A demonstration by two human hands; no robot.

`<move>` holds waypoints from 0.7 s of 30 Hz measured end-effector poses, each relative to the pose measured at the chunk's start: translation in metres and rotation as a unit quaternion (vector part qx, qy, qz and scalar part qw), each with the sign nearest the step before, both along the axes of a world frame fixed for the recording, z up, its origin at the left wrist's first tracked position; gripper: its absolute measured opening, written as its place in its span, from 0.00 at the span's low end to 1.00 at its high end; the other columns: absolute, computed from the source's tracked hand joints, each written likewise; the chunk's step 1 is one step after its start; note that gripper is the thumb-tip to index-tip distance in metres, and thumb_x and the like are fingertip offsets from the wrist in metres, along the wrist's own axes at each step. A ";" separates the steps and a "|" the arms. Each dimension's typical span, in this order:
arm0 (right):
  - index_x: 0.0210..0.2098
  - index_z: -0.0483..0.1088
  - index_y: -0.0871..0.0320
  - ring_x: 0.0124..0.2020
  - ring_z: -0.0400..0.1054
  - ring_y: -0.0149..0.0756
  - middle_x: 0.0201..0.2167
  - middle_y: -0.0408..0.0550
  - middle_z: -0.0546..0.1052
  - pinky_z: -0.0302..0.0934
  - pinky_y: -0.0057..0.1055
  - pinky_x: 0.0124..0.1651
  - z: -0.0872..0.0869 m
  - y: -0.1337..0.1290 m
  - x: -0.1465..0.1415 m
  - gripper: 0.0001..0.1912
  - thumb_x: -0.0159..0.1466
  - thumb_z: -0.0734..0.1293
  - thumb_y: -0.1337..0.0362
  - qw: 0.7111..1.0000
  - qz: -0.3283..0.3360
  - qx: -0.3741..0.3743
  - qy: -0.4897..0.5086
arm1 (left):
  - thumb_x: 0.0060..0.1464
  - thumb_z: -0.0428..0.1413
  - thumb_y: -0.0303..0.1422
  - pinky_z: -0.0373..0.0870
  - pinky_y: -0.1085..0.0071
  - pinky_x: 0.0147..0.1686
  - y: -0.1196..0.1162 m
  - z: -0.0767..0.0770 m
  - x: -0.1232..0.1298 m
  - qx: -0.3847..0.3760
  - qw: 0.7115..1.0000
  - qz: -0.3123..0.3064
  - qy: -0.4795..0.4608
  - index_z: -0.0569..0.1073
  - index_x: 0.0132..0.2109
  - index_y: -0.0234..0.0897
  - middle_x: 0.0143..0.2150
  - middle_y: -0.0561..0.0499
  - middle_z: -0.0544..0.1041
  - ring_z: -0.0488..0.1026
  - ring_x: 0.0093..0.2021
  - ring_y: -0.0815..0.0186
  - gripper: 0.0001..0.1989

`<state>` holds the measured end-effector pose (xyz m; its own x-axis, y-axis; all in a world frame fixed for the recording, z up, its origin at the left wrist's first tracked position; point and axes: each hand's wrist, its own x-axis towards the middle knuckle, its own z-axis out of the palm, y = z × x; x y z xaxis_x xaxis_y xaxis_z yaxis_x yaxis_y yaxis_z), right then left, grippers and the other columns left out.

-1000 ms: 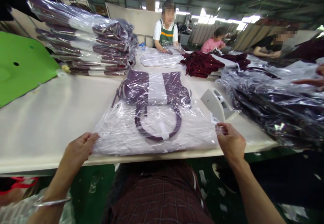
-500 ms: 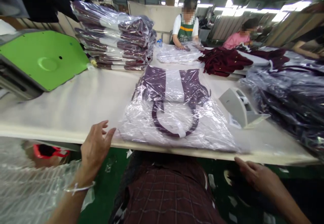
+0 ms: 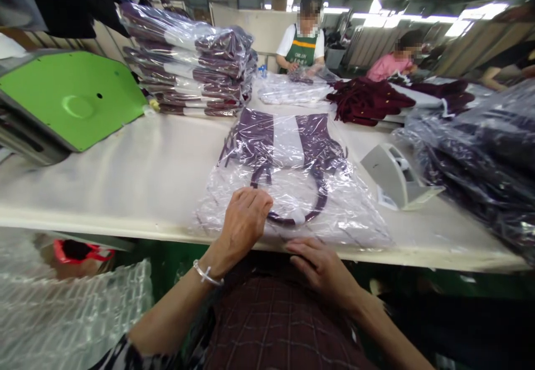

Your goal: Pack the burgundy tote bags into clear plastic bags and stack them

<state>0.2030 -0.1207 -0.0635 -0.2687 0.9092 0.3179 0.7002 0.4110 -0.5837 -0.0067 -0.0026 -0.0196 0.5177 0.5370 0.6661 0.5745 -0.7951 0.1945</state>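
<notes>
Packet (image 3: 295, 183): lying flat on the table (image 3: 150, 175) at its near edge, taken here as the clock's centre; clear plastic is covering a folded maroon garment (image 3: 254, 136)
Strip (image 3: 288, 141): running white across the middle of the garment, inside the plastic
Loop (image 3: 321, 200): curving from the garment toward 6 o'clock, a white tab (image 3: 298, 215) sitting at its bottom
Left hand (image 3: 247, 217): resting on the packet at 8 o'clock, overlapping the loop's side; its fingers are bending close together, and whether they are gripping plastic I cannot tell
Right hand (image 3: 321, 264): lying at 5 o'clock by the packet's near edge, opening with fingers extended and thumb apart; whether the fingertips are touching the plastic I cannot tell
Bracelet (image 3: 208, 274): circling the left wrist, showing 1 cross
Holder (image 3: 387, 172): standing grey at 3 o'clock, just beside the packet
Pile (image 3: 472, 175): spreading dark and plastic-covered beyond the holder, also at 3 o'clock
Maroon cloth (image 3: 368, 102): heaping at 1 o'clock
Clear sheets (image 3: 288, 91): lying at 12 o'clock, before 1 co-worker (image 3: 304, 52) wearing a green apron
Stack (image 3: 188, 72): rising at 10 o'clock, several similar packets lying atop one another
Green panel (image 3: 75, 97): slanting at 9 to 10 o'clock
</notes>
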 end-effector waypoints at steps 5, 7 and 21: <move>0.45 0.79 0.55 0.45 0.77 0.43 0.43 0.52 0.82 0.73 0.42 0.50 -0.011 -0.015 0.013 0.10 0.70 0.65 0.65 0.998 -0.059 0.033 0.004 | 0.62 0.60 0.36 0.64 0.59 0.58 -0.016 -0.024 0.002 -0.006 0.989 -0.089 0.115 0.72 0.55 0.38 0.58 0.44 0.76 0.70 0.59 0.56 0.16; 0.45 0.79 0.54 0.45 0.77 0.42 0.43 0.52 0.82 0.74 0.39 0.49 -0.009 -0.017 0.021 0.10 0.70 0.66 0.65 0.995 -0.085 0.042 0.020 | 0.62 0.59 0.31 0.66 0.61 0.54 -0.012 -0.036 0.006 -0.013 0.987 -0.079 0.138 0.73 0.53 0.38 0.53 0.46 0.79 0.73 0.55 0.58 0.12; 0.59 0.72 0.64 0.62 0.66 0.61 0.56 0.65 0.76 0.55 0.62 0.66 0.005 0.067 0.012 0.26 0.64 0.68 0.59 0.972 -0.230 -0.008 -0.052 | 0.67 0.52 0.32 0.67 0.69 0.35 -0.048 -0.004 0.020 0.042 0.994 -0.099 -0.001 0.74 0.41 0.39 0.32 0.52 0.76 0.70 0.32 0.66 0.07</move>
<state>0.2152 -0.0534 -0.0588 0.1380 0.9453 0.2956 0.8636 0.0313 -0.5032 0.0137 -0.0504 -0.0234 0.6061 0.3676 0.7053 0.4050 -0.9058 0.1241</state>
